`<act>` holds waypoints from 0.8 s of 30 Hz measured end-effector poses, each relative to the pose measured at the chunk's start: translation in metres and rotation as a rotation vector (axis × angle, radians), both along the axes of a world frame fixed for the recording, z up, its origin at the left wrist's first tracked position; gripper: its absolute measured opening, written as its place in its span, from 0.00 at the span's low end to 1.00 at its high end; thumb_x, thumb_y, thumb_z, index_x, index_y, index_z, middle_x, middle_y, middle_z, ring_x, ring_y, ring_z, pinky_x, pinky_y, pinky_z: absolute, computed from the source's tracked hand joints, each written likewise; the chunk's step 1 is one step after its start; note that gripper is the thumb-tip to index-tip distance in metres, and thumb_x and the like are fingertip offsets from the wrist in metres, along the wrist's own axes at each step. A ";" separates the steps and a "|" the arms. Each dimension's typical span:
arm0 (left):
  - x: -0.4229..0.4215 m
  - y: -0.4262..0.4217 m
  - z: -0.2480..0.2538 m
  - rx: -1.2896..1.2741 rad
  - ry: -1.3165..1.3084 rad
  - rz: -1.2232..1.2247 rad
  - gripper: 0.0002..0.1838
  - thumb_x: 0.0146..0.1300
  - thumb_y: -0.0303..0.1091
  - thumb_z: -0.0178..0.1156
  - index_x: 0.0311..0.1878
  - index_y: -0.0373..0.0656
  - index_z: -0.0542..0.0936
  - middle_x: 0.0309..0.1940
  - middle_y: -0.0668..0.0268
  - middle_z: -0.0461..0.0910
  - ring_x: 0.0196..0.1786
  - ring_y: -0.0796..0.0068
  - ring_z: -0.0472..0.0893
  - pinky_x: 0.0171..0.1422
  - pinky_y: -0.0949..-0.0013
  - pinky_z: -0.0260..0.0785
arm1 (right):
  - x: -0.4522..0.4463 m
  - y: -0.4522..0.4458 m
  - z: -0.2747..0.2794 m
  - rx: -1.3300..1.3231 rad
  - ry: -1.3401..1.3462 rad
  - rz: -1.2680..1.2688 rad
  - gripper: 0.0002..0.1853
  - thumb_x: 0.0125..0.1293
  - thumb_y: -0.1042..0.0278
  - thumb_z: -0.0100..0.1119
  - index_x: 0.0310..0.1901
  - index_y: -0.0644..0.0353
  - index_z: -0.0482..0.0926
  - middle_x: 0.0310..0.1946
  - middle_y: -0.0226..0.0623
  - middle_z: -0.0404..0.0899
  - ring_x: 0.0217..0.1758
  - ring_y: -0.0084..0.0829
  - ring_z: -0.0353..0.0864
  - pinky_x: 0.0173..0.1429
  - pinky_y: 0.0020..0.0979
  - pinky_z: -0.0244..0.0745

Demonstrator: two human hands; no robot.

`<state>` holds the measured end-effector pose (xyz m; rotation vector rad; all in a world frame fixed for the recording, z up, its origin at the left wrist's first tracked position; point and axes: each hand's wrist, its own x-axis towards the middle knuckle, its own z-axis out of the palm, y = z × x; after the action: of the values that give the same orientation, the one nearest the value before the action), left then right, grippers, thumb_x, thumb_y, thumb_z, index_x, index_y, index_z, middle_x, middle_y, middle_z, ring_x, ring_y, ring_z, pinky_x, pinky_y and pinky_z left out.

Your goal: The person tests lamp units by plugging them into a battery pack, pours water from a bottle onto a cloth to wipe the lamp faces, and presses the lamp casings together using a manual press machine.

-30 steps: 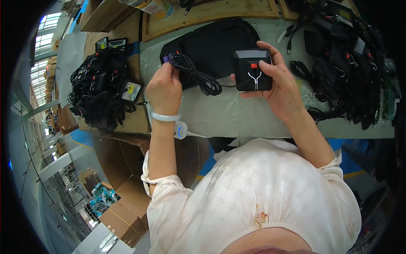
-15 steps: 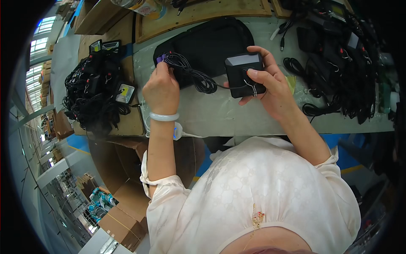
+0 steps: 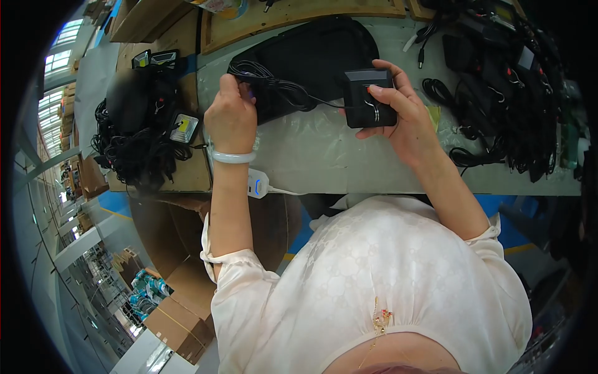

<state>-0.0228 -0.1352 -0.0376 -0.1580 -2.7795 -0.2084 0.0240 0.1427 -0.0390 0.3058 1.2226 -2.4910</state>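
Note:
In my right hand (image 3: 408, 118) is a small black box-shaped lamp (image 3: 358, 106), gripped at its right side, with my thumb beside an orange-red button. A bent metal wire hook (image 3: 375, 113) lies on its face. A black cable (image 3: 289, 95), gathered in loose loops, runs from the lamp to my left hand (image 3: 232, 118). That hand is closed around the cable's far end; a bit of purple shows at the fingers, and the rest is hidden. Beneath the cable lies a black padded mat or case (image 3: 317, 50), flat on the table.
A heap of similar black lamps with cables (image 3: 140, 124) lies on cardboard to the left. Another pile (image 3: 498, 93) covers the table's right side. Near the front edge sits a white plug-like device (image 3: 257, 184) with a blue light. Wooden frames (image 3: 299, 19) line the back.
The lamp has shifted slightly up and to the right in view, still in my right hand. My left hand has moved slightly up and left, and the purple piece is now mostly covered.

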 end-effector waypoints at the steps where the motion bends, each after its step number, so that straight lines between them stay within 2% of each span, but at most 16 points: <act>1: -0.003 0.001 0.001 -0.016 0.001 -0.005 0.08 0.68 0.33 0.63 0.36 0.44 0.73 0.26 0.56 0.82 0.29 0.49 0.84 0.31 0.52 0.75 | -0.002 0.000 0.000 -0.005 0.000 0.001 0.36 0.67 0.63 0.63 0.73 0.55 0.56 0.53 0.48 0.80 0.47 0.41 0.90 0.35 0.37 0.90; 9: -0.001 0.012 0.004 -0.291 0.061 -0.039 0.07 0.66 0.33 0.64 0.36 0.48 0.75 0.25 0.64 0.83 0.28 0.56 0.85 0.29 0.58 0.75 | -0.008 -0.001 0.000 -0.048 -0.021 0.000 0.38 0.65 0.65 0.64 0.73 0.56 0.55 0.54 0.49 0.80 0.46 0.41 0.91 0.32 0.36 0.90; 12: -0.004 0.009 0.000 -0.286 0.061 -0.050 0.06 0.65 0.34 0.65 0.36 0.49 0.76 0.22 0.62 0.82 0.26 0.55 0.83 0.27 0.56 0.72 | -0.010 -0.003 -0.005 -0.046 -0.017 0.025 0.38 0.64 0.65 0.65 0.72 0.57 0.56 0.53 0.49 0.80 0.45 0.42 0.91 0.30 0.36 0.89; 18: -0.007 0.008 -0.001 -0.317 0.090 -0.117 0.07 0.65 0.34 0.65 0.35 0.50 0.75 0.21 0.64 0.82 0.25 0.57 0.84 0.26 0.58 0.73 | -0.012 -0.006 -0.003 -0.055 -0.032 0.029 0.37 0.64 0.64 0.65 0.71 0.58 0.57 0.50 0.47 0.80 0.45 0.42 0.91 0.28 0.35 0.88; 24: -0.007 0.009 -0.002 -0.330 0.063 -0.078 0.07 0.66 0.34 0.64 0.35 0.49 0.75 0.23 0.63 0.83 0.26 0.58 0.85 0.26 0.59 0.73 | -0.008 -0.007 -0.005 -0.058 0.001 0.049 0.36 0.66 0.63 0.63 0.71 0.58 0.57 0.51 0.48 0.81 0.45 0.43 0.91 0.28 0.36 0.88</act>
<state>-0.0298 -0.1261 -0.0396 -0.3476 -2.7269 0.2353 0.0158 0.1353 -0.0442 0.2570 1.1423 -2.4801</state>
